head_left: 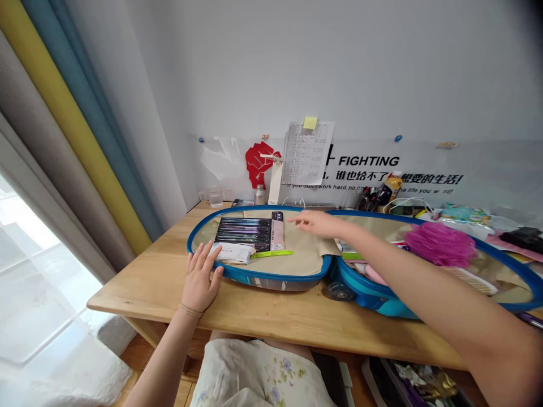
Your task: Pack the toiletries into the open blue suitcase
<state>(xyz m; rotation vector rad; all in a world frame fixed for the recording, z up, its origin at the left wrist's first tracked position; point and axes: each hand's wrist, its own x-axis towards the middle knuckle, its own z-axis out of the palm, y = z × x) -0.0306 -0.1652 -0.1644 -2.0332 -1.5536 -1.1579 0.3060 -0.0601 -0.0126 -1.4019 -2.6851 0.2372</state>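
An open blue suitcase [258,277] with beige lining lies across the wooden table, its two halves side by side. My left hand [201,280] rests with fingers spread on the near left rim of the left half. Beside its fingertips are a white packet [233,252] and a pack of several toothbrushes [246,233]. A thin yellow-green strip [274,254] lies along their near side. My right hand [316,223] hovers above the lining, to the right of the toothbrush pack. Its fingers are loosely stretched to the left, and nothing shows in them.
In the right half are a pink mesh bath puff [441,243] and a white comb [474,280]. A glass [215,196], a small metal bottle [259,195] and an orange drink bottle [391,187] stand behind. Curtains [85,113] hang at the left. Below right is a bin [377,384].
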